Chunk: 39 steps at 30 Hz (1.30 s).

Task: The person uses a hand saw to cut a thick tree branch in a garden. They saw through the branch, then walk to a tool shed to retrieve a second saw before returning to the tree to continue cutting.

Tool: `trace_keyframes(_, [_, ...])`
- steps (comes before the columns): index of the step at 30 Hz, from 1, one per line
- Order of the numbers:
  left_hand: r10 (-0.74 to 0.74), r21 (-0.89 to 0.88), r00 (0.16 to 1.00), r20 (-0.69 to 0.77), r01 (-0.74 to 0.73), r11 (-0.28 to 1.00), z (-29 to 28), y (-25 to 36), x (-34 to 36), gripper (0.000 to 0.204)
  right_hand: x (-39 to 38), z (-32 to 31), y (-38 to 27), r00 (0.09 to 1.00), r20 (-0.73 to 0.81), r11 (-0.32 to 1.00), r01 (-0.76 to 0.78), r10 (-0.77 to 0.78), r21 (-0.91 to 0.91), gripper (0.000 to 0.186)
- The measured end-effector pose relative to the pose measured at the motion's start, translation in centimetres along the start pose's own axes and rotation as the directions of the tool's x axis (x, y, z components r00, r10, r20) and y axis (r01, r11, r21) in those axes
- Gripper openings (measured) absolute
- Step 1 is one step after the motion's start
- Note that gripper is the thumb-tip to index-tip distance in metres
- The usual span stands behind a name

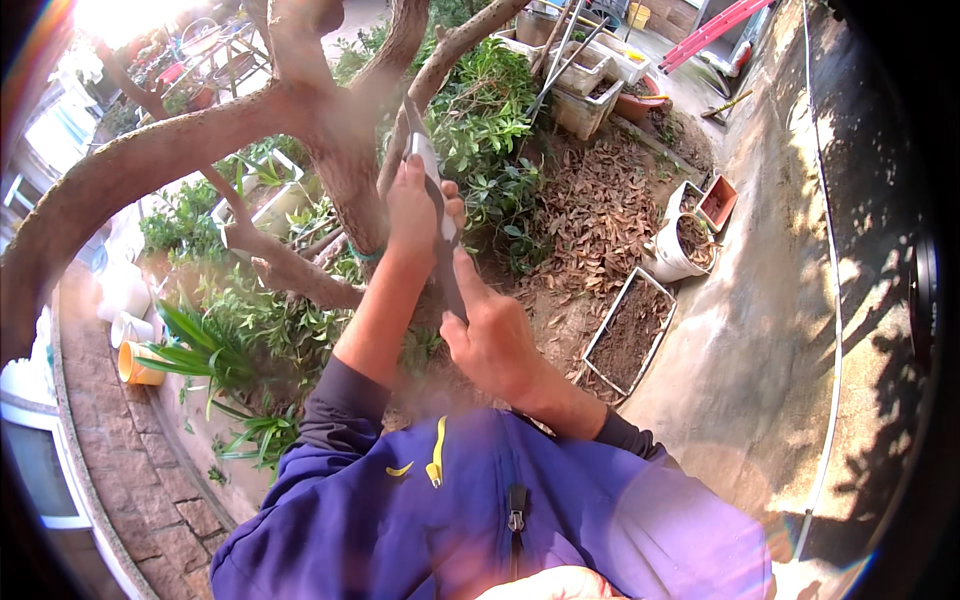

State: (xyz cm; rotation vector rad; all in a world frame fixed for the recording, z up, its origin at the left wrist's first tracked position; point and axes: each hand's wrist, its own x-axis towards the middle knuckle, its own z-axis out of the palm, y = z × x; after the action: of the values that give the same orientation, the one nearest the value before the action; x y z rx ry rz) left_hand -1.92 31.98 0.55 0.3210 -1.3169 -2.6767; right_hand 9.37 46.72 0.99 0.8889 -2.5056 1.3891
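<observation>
The left hand [418, 205] is wrapped around a long, narrow grey-and-white tool [424, 155], its thumb laid along the upper part and its fingertips showing on the far side. The right hand [495, 335] is lower, beside the tool's dark lower end, the index finger pointing up along it and the other fingers curled in; I cannot tell whether it grips that end or only touches it.

The tool stands in front of the chest, slanting up and slightly left, its dark pointed end in front of a branch [450, 55]. Whether the two touch is not clear.

As to progress, the tool is already in hand and raised among the limbs, but no finished result can be made out. The tree trunk [340, 175] and the thick limb [150, 135] arching left look whole where they show, and how much is left cannot be judged from this view.

Further out, green bushes [490, 110] grow behind the tool, dry leaves [590, 215] cover the ground to the right, and a white bucket [666, 260] stands near the concrete wall [760, 310]; an orange pot [133, 363] lies at far left
</observation>
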Motion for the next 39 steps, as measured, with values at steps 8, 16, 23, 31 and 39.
trace_keyframes(8, [-0.009, -0.146, 1.0, -0.023, 0.006, 0.989, -2.1, -2.0, -0.5, 0.046, -0.8, -1.7, 0.7, 0.994, 0.106, 0.99, -0.003, 0.018, -0.142, 0.071])
trace_keyframes(16, [0.02, 0.002, 0.999, -0.041, -0.02, 1.0, 0.4, 0.5, 0.3, 0.05, 1.1, -3.0, -0.5, 0.987, 0.131, 0.994, -0.086, 0.094, -0.066, 0.071])
trace_keyframes(23, [-0.046, -0.007, 0.993, -0.109, 0.046, 0.999, 0.6, -3.3, -9.1, 0.052, -7.6, -5.3, -1.8, 0.959, 0.277, 0.997, -0.049, 0.065, -0.066, 0.077])
trace_keyframes(31, [-0.304, -0.185, 0.949, -0.082, 0.285, 0.94, 3.8, -15.0, -10.9, 0.037, -15.0, -7.7, 4.9, 0.897, 0.105, 0.885, -0.394, 0.429, -0.248, 0.065])
trace_keyframes(39, [-0.511, 0.52, 0.753, 0.414, 0.265, 0.812, 10.3, -21.7, -15.8, 0.049, -23.3, -8.7, 11.9, 0.641, -0.356, 0.704, -0.706, 0.68, 0.073, 0.025])
